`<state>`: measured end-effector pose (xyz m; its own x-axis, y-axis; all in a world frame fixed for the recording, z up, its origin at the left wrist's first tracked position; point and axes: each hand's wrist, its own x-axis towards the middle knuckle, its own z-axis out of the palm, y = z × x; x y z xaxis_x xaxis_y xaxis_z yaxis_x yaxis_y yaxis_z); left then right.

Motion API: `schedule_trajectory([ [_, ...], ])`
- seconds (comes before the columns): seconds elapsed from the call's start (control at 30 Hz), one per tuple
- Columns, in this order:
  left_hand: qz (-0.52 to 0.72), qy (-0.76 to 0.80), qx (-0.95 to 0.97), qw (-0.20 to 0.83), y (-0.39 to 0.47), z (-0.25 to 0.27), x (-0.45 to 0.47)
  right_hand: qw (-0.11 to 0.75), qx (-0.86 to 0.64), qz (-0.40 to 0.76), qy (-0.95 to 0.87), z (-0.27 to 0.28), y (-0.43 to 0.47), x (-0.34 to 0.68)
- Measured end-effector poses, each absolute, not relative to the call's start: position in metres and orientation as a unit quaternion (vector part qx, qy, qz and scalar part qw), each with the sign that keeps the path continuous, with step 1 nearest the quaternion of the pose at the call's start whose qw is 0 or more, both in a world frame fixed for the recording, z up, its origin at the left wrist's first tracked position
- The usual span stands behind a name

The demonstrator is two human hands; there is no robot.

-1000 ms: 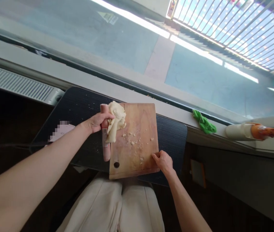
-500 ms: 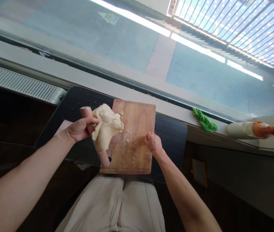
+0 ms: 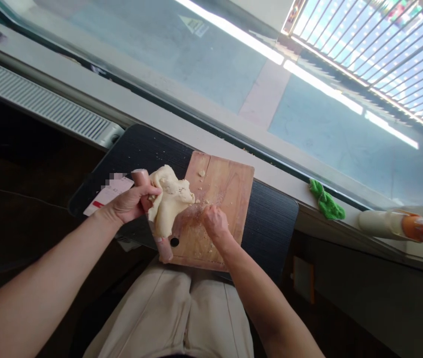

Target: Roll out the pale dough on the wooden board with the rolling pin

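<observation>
In the head view, my left hand is closed around a pale dough sheet and a pinkish-brown rolling pin behind it. The dough hangs in folds over the pin, whose two ends stick out above and below. Over the middle of a wooden cutting board is my right hand, its fingers curled together. Whatever those fingers may hold is hidden. Dough crumbs and a dusting of flour lie scattered on the board around that hand.
The board rests on a black table against a window sill. A paper with a red mark lies at the table's left. On the sill are a green cloth and a white-and-orange bottle-like object. A radiator runs along the left.
My right hand has moved left across the board, from its right edge to the middle. My left hand keeps hold of the dough and rolling pin. The view has tilted slightly.
</observation>
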<state>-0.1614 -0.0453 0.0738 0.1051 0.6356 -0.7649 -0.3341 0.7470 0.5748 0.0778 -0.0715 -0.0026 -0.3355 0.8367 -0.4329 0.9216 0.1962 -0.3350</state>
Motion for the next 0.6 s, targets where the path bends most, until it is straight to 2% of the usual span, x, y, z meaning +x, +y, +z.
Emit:
schedule_trajectory([
  [0.3, 0.341, 0.559, 0.08, 0.752, -0.057, 0.072, -0.172, 0.085, 0.591, -0.257, 0.76, 0.007, -0.017, 0.08],
  [0.6, 0.367, 0.569, 0.066, 0.733, -0.055, 0.071, -0.179, 0.084, 0.551, -0.233, 0.797, 0.012, -0.022, 0.054],
])
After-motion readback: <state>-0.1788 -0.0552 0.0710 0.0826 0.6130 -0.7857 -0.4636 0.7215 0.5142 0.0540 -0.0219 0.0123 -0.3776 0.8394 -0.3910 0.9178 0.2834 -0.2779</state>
